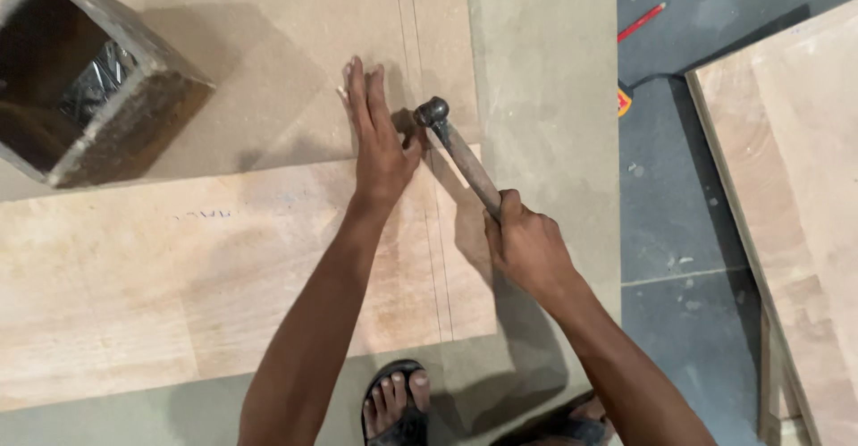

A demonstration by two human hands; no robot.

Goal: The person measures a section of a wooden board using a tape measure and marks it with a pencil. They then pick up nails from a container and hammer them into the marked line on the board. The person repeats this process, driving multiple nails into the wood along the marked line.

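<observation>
My right hand (pixel 527 245) grips the wooden handle of a hammer (pixel 460 147), whose dark metal head sits near the upper edge of a light plywood board (pixel 134 276). My left hand (pixel 375 138) lies flat with fingers stretched, across the seam between that board and a brown fibreboard sheet (pixel 268 44) above it, its thumb right beside the hammer head. Two thin pencil lines (pixel 438 258) run down both sheets close to the hammer. Whether a nail is under the thumb is hidden.
An open wooden box (pixel 134 115) with metal pieces inside stands at the upper left. A red pencil (pixel 641 22) lies on the grey floor at the upper right. Another plywood panel (pixel 795 196) lies at the right. My sandalled foot (pixel 398 406) is below the board.
</observation>
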